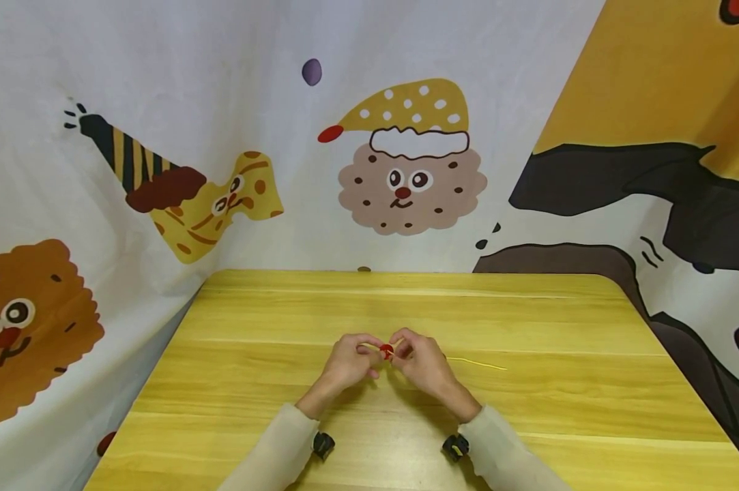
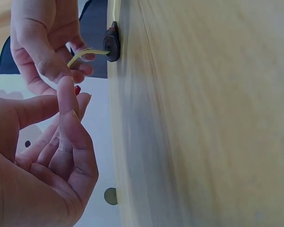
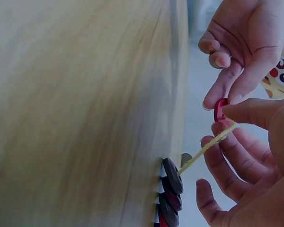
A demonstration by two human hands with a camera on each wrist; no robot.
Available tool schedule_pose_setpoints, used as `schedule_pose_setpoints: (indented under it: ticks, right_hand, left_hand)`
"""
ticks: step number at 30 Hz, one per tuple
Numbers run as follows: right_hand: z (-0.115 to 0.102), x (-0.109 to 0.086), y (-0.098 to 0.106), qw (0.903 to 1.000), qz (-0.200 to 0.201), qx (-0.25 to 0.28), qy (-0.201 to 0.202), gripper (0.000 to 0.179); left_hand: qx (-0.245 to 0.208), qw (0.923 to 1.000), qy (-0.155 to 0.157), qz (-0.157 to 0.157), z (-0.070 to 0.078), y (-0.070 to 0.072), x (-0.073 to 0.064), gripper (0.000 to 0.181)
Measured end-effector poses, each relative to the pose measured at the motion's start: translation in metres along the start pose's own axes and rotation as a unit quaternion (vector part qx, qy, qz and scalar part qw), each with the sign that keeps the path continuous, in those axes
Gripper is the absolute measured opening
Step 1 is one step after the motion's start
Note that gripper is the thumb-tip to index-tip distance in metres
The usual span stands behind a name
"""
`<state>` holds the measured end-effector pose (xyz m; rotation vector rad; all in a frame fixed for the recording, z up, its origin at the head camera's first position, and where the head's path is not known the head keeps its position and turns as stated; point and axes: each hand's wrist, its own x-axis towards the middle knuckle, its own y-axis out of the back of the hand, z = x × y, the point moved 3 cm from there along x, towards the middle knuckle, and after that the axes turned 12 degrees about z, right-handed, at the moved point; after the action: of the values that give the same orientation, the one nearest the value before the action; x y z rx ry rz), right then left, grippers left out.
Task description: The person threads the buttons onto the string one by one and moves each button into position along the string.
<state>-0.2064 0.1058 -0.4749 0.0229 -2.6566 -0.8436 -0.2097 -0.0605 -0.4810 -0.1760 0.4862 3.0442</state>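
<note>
Thumb and finger of my left hand [image 1: 349, 358] pinch a red button [image 3: 220, 110] at its edge. My right hand [image 1: 424, 361] is right beside it, thumb tip at the button's face, and pinches a yellow string [image 3: 203, 151] there. From the right fingers the string runs down to a dark button [image 3: 172, 174], one of several dark and red buttons strung close together. Fingers cover the red button's holes for the most part. In the left wrist view, only a sliver of red shows between the fingertips.
Both hands are above a wooden table [image 1: 234, 382]. To the right of the right hand, a loose length of yellow string [image 1: 476, 362] lies across the tabletop. A cloth with cartoon prints [image 1: 271, 41] hangs behind the table and along its sides.
</note>
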Motion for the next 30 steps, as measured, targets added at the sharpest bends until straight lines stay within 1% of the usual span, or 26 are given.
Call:
schedule_pose_setpoints:
  ticks: [7,11,18,24,30]
  right_hand:
    - [-0.0016,0.0005,-0.0024,0.9975,0.024,-0.058,0.032,0.027]
    - [-0.0017,0.0007,-0.0038,0.995,0.039,-0.076,0.052,0.027]
    - [-0.0015,0.0009,-0.0038,0.9934,0.055,-0.08,0.062,0.024]
    - [-0.0023,0.0005,-0.0029,0.9908,0.067,-0.086,0.081,0.024]
    - [-0.0026,-0.0006,-0.0022,0.994,0.055,-0.065,0.069,0.024]
  left_hand:
    - [0.003,1.0,-0.004,0.007,0.0004,-0.0007,0.0015,0.013]
    - [-0.001,0.9999,-0.007,0.008,0.0009,-0.0012,0.002,0.012]
    - [-0.028,0.9995,-0.01,-0.001,0.0023,-0.0019,0.0007,0.015]
    - [-0.03,0.9993,-0.021,0.001,0.0035,-0.0017,0.0005,0.018]
    - [-0.027,0.9992,-0.026,0.01,0.002,0.0011,0.0003,0.016]
